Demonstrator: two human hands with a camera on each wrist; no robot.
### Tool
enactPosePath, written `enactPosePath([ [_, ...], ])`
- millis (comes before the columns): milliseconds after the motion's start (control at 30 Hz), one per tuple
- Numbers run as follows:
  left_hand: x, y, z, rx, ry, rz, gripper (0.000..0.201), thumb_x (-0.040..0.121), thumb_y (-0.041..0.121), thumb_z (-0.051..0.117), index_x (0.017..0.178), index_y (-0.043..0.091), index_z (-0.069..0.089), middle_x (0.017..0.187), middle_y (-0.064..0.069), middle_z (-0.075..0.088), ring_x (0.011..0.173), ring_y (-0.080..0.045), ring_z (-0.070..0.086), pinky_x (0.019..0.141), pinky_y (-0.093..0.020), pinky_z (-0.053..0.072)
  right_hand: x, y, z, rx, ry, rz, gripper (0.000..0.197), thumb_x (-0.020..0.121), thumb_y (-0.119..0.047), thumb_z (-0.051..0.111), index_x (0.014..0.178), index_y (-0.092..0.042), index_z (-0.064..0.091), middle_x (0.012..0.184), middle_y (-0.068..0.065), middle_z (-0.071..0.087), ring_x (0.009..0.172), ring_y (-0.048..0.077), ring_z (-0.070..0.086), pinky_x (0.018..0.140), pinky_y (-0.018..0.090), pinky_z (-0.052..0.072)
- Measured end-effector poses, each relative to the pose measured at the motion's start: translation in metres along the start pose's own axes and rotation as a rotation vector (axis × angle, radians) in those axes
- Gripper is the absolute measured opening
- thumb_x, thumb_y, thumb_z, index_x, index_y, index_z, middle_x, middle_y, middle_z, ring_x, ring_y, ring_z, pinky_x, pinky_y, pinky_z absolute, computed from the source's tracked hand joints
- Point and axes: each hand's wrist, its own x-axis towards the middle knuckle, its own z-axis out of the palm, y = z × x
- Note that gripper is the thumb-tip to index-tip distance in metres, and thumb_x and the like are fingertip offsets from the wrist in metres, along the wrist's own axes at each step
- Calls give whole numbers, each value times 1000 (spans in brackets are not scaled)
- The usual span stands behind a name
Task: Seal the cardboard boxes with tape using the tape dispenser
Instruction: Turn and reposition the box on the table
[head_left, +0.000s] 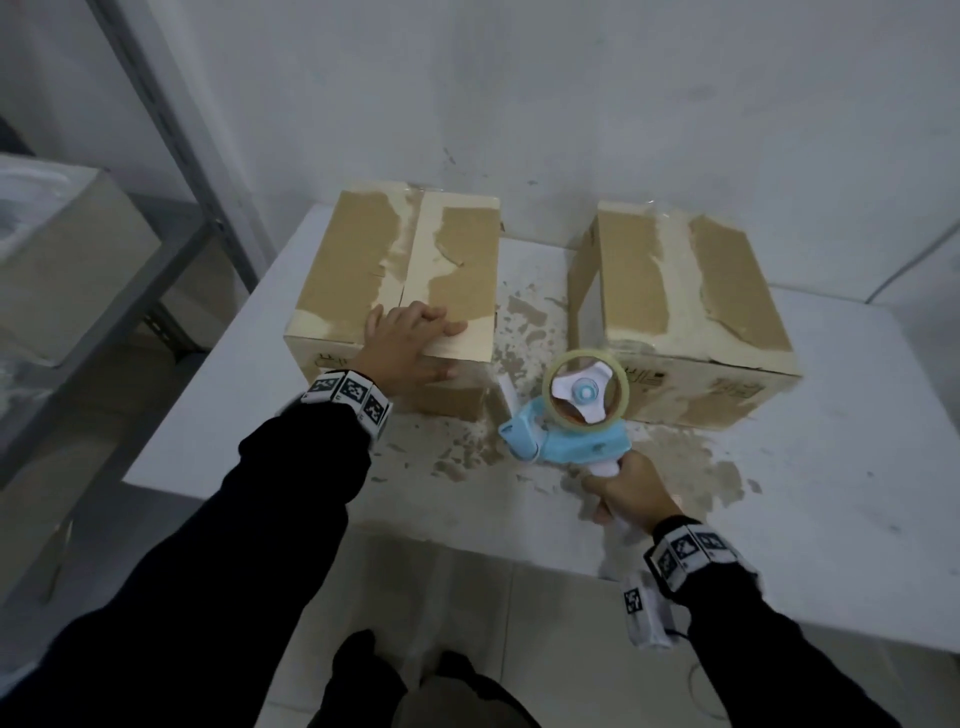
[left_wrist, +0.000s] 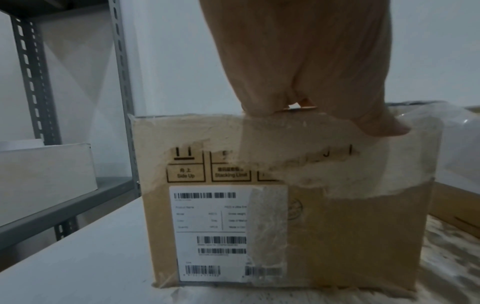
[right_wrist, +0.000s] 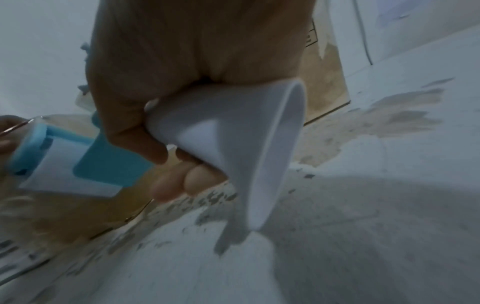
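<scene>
Two cardboard boxes stand on a white table (head_left: 831, 467). The left box (head_left: 363, 260) has worn, torn paper along its top seam; its labelled front (left_wrist: 259, 205) fills the left wrist view. My left hand (head_left: 410, 338) lies flat on the near top edge of this box, fingers straight and thumb over the front face (left_wrist: 384, 127). The right box (head_left: 691, 291) stands apart, its top equally torn. My right hand (head_left: 628, 493) grips the white handle (right_wrist: 233, 133) of a blue tape dispenser (head_left: 566, 415), held above the table between the two boxes with its clear tape roll (head_left: 584, 389) on top.
Brown torn-paper patches (head_left: 519, 338) mark the tabletop between and before the boxes. A grey metal shelf rack (head_left: 171, 156) stands to the left, holding another box (head_left: 67, 260). A white wall (head_left: 571, 104) rises right behind the boxes. The table's near edge (head_left: 467, 535) is by my legs.
</scene>
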Motion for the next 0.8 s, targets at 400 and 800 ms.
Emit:
enactPosePath([
  [400, -2, -8, -10, -77, -101, 82, 66, 85, 46, 58, 144, 32, 30, 152, 4, 23, 140, -17, 22, 115, -50, 10, -1, 31, 19, -203, 97, 106, 33, 74, -34, 78, 95, -10, 70, 88, 7, 68, 80, 20, 61, 62, 25, 43],
  [800, -35, -75, -29, -151, -9, 166, 51, 89, 30, 57, 137, 21, 44, 148, 1, 35, 139, -17, 28, 114, -40, 7, 3, -63, -1, -996, 80, 130, 66, 69, -76, 58, 88, -13, 58, 88, 7, 62, 84, 23, 58, 73, 28, 43],
])
